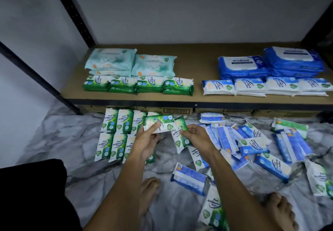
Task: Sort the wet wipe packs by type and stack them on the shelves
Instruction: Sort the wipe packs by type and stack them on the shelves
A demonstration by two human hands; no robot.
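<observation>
Holding two packs above the floor (54,137), facing the shelf (196,65).

Left hand (146,140): your grip is clamped on a green pack (158,123), held level, thumb on its face.

Right hand (196,137): your grip is pinched on a second green pack (177,137), held upright and slightly tilted. Its top corner sits just beside the first pack.

Shelf, left: teal packs (111,61) at the back, green row (138,85) in front, stacked.
Shelf, right: big blue packs (270,65) at the back, blue-white row (264,86) in front.

Floor, left: green floor packs (115,135) laid in two neat rows, partly under your left hand.
Floor, right: blue heap (252,144), loose and overlapping.

A stray green pack (214,211) lies between your left foot (149,189) and right foot (281,211).
</observation>
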